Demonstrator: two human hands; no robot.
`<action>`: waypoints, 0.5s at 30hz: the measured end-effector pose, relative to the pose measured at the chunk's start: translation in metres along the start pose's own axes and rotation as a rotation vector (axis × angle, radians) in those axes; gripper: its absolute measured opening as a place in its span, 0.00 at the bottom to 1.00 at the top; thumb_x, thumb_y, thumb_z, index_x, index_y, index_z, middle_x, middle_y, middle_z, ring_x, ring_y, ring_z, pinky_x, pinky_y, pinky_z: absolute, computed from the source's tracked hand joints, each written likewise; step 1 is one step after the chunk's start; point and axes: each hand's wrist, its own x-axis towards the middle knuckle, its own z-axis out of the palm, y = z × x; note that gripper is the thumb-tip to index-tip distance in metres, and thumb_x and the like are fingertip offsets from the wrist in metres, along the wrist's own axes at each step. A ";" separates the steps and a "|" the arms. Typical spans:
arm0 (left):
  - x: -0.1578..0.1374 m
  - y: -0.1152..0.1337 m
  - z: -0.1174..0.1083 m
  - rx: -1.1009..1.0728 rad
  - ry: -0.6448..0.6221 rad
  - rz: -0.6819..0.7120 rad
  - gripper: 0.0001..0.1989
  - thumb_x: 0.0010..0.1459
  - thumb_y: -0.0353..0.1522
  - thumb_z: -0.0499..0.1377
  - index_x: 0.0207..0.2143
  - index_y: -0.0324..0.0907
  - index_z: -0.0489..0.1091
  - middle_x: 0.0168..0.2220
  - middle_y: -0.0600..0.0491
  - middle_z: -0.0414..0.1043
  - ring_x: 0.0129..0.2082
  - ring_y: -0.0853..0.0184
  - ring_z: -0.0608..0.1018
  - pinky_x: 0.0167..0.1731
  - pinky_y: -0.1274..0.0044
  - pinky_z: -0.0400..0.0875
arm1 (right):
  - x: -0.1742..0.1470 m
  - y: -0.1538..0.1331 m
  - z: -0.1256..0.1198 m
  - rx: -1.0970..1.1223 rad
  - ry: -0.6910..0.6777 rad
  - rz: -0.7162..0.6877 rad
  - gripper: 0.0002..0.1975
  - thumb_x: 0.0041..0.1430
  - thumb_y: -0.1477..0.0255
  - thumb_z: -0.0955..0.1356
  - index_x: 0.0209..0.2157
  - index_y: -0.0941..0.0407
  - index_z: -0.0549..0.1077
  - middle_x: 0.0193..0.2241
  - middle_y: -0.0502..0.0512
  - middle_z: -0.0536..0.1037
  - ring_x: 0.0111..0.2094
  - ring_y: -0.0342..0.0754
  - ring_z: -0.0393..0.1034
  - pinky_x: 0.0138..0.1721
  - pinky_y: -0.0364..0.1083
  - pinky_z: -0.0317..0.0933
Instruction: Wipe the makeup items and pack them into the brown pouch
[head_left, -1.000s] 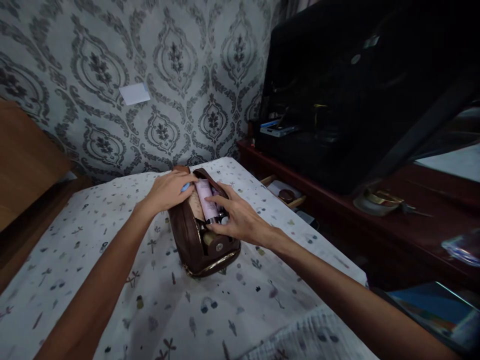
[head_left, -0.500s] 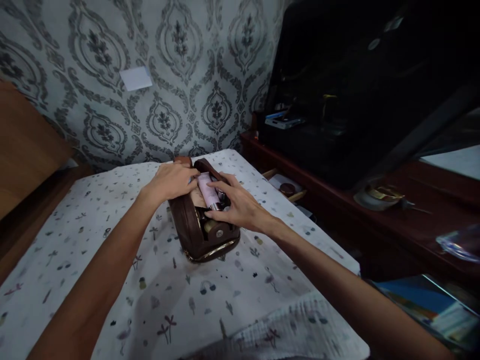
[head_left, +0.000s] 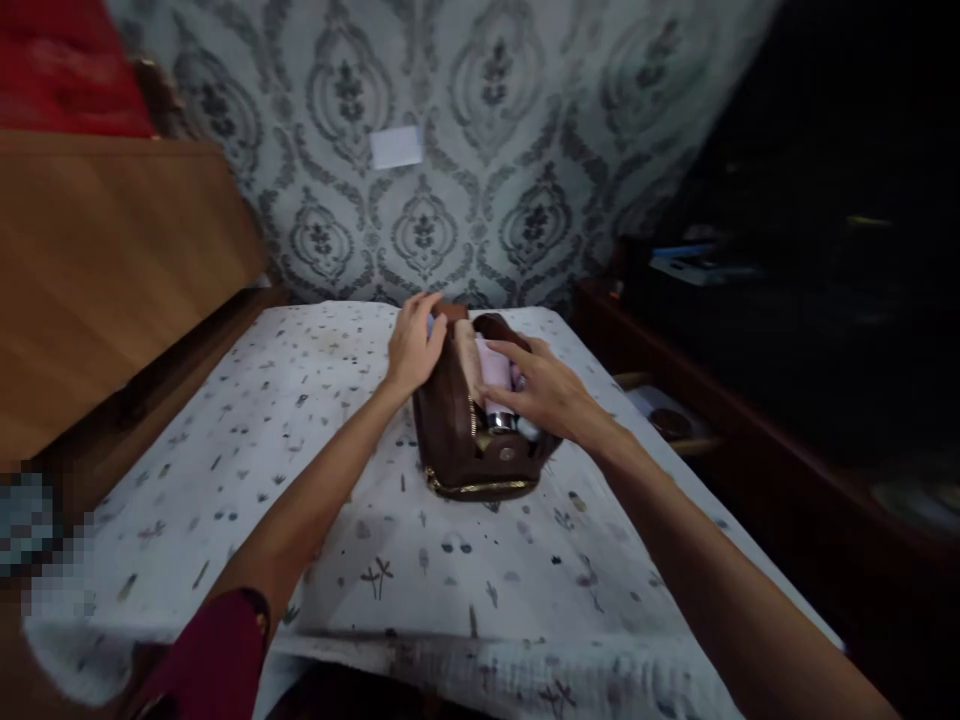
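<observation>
A brown zippered bag (head_left: pixel 450 440) sits unzipped on the patterned cloth. In its opening stands a pale pink tube (head_left: pixel 493 372) with a shiny silver cap, beside a beige item (head_left: pixel 469 360). My right hand (head_left: pixel 551 390) reaches in from the right, its thumb and fingers closed against the tube. At the bag's far left edge is my left hand (head_left: pixel 414 345), fingers curled around a small blue item (head_left: pixel 430 324), mostly hidden. Other contents lie deeper in the bag, too dark and blurred to name.
White cloth with small printed motifs (head_left: pixel 450 570) covers the surface. A wooden panel (head_left: pixel 120 260) stands left, under something red (head_left: pixel 71 70). To the right, an open drawer (head_left: pixel 667 410) holds a round brown item, below a large dark screen (head_left: pixel 840 220). Patterned wallpaper (head_left: pixel 424 230) is behind.
The view has swung left, so everything appears further right. My left hand has shifted from over the bag's opening to its outer left edge. My right hand stays at the pink tube.
</observation>
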 end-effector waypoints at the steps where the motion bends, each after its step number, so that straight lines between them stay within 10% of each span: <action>1: -0.002 -0.005 0.001 -0.062 0.014 -0.103 0.20 0.66 0.34 0.50 0.58 0.40 0.68 0.61 0.43 0.67 0.63 0.59 0.66 0.65 0.65 0.57 | 0.001 0.004 0.002 -0.003 0.008 -0.020 0.33 0.58 0.56 0.70 0.64 0.49 0.66 0.58 0.62 0.67 0.48 0.59 0.74 0.52 0.56 0.68; 15: -0.015 -0.028 0.012 -0.235 -0.031 -0.365 0.22 0.63 0.34 0.53 0.58 0.42 0.72 0.61 0.47 0.71 0.63 0.58 0.70 0.64 0.68 0.60 | 0.076 0.003 0.007 -0.185 -0.270 -0.166 0.29 0.70 0.58 0.55 0.61 0.59 0.69 0.65 0.65 0.66 0.67 0.58 0.58 0.65 0.52 0.54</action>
